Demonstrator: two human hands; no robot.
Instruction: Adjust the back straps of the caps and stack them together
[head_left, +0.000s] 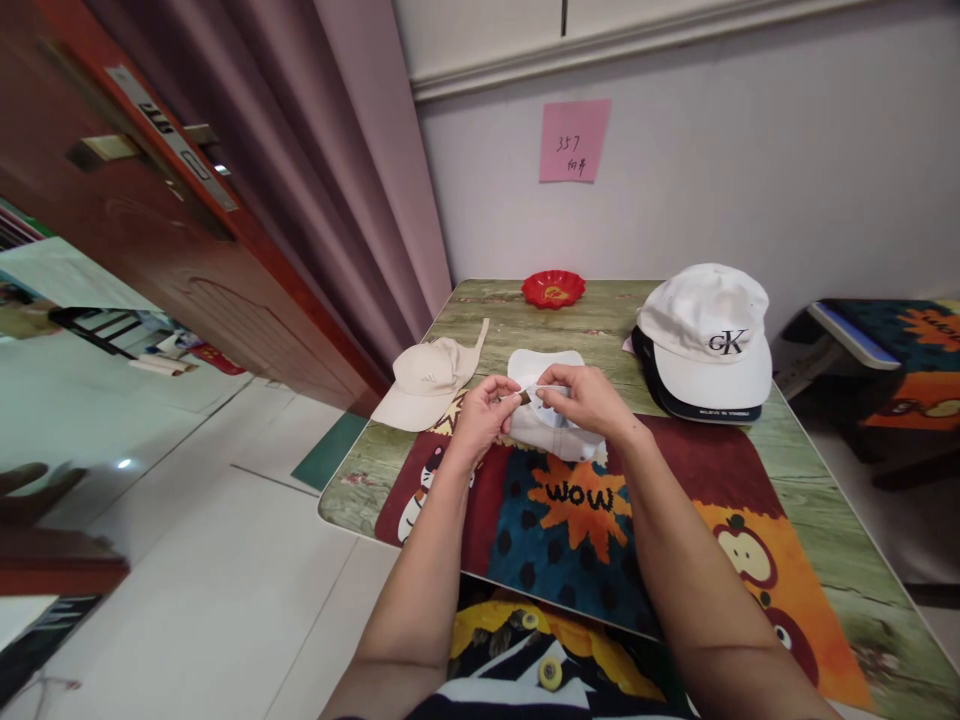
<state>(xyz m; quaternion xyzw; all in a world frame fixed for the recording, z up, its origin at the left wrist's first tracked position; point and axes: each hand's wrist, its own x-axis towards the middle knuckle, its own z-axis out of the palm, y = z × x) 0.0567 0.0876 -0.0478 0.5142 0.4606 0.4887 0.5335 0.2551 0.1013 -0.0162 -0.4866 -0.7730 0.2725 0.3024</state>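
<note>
A white cap [559,436] lies on the patterned mat, under and between my hands. My left hand [489,415] is closed in a pinch, with a small brown piece between its fingertips and those of the other hand. My right hand [585,398] pinches the white strap of the cap just right of that piece. To the left rests a beige cap [429,378], its strap sticking up and away. On the right, a white cap with black letters [709,335] is stacked on a dark cap [664,392].
A red scalloped dish [553,289] sits at the wooden-patterned table's [360,490] back edge. A pink note [574,141] is on the wall. A curtain and a wooden door [247,260] stand at the left. Another table [900,345] is at the far right.
</note>
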